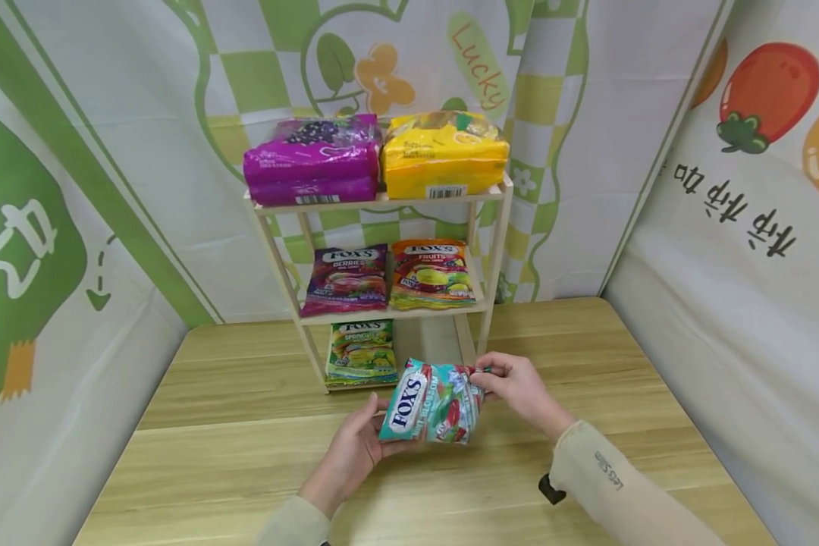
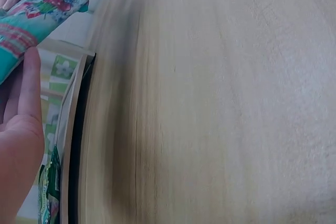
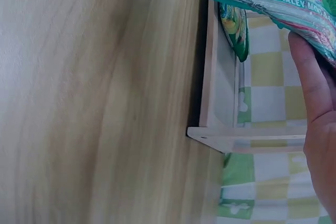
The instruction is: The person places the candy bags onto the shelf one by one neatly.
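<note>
A teal Fox's candy bag (image 1: 435,402) is held above the table in front of the rack, its logo end toward the left. My left hand (image 1: 356,447) grips that end, with fingers under the bag and the thumb at its edge. At the other end, my right hand (image 1: 522,390) pinches the upper corner between thumb and fingers. The right wrist view shows the bag's printed edge (image 3: 294,3) above the right hand (image 3: 320,124). In the left wrist view, the left hand's fingers (image 2: 29,90) lie against the underside of the bag (image 2: 42,17).
A wooden rack (image 1: 382,312) stands at the table's back. A purple bag (image 1: 314,163) and a yellow bag (image 1: 446,155) lie on top. Berries (image 1: 348,280) and Fruits (image 1: 431,274) bags fill the middle shelf; a green bag (image 1: 363,353) sits bottom left.
</note>
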Motion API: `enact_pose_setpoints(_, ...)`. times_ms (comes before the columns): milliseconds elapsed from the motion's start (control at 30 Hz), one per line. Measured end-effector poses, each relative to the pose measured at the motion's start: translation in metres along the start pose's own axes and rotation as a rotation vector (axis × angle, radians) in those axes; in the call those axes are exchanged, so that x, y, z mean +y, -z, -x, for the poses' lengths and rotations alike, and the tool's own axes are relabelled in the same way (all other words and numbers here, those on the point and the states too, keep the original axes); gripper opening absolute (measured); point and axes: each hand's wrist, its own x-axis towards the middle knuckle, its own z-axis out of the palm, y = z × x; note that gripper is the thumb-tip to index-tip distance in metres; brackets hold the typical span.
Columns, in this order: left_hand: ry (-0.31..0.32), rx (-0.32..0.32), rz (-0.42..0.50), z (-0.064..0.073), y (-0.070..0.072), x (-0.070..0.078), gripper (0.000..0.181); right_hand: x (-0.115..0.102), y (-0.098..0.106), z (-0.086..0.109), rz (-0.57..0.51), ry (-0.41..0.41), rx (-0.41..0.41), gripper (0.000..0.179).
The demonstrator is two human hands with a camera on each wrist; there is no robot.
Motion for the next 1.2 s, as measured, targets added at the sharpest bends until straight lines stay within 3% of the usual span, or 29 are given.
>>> enact_pose_setpoints(300, -0.052, 0.09, 0.094, -0.003, -0.001, -0.003, 0.06, 0.009, -0.005, 0.0, -0.2, -0.076, 0.081, 0.026)
enact_pose_setpoints(533, -0.109, 0.134, 0.14, -0.007, -0.003, -0.006, 0.041, 0.02, -0.014, 0.001, -0.35, -0.119, 0.189, 0.027)
enact_pose_setpoints(767, -0.138, 0.175, 0.128, -0.012, -0.008, -0.009, 0.041, 0.029, -0.022, 0.001, -0.462, -0.136, 0.243, 0.025)
enact_pose_setpoints(1200, -0.073, 0.194, 0.057, -0.017, -0.011, -0.01, 0.08, 0.036, -0.038, 0.002, -0.61, -0.142, 0.32, 0.017)
